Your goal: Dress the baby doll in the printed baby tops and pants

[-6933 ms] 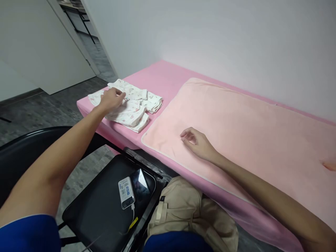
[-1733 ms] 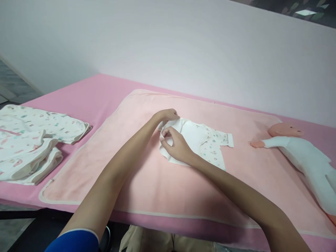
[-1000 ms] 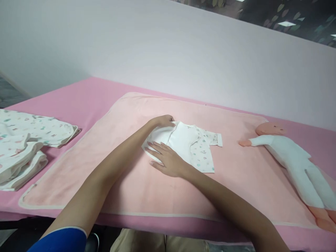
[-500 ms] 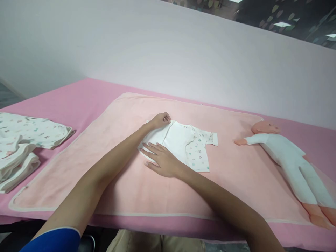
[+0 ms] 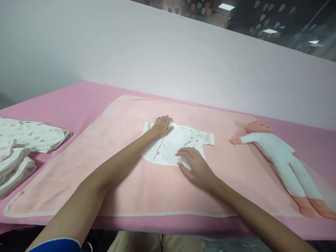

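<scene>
L hand (image 5: 162,126) rests palm down on the shirt's far L shoulder area, fingers outstretched, gripping nothing. R hand (image 5: 195,166) is loosely curved, thumb well apart from fingers, nothing in its grasp; it's over the shirt's near R part, can't tell if touching.

Largest first: pale wall (image 5: 105,52) behind, w/ dark window (image 5: 241,24) along its top R. Pink sheet (image 5: 78,98) below, running up to the wall. Peach blanket (image 5: 147,192) w/ white edging spread flat on it. Doll (image 5: 275,154) in a white suit lies along the blanket's R side, head twd wall, feet twd near edge, well apart from shirt. Clothes (image 5: 28,134), white w/ small prints, folded on the sheet L of blanket, partly out of view. Shirt (image 5: 168,154) laid out approx mid-blanket, white w/ printed R side; R sleeve sticks out, ending in a white cuff (image 5: 212,139).
</scene>
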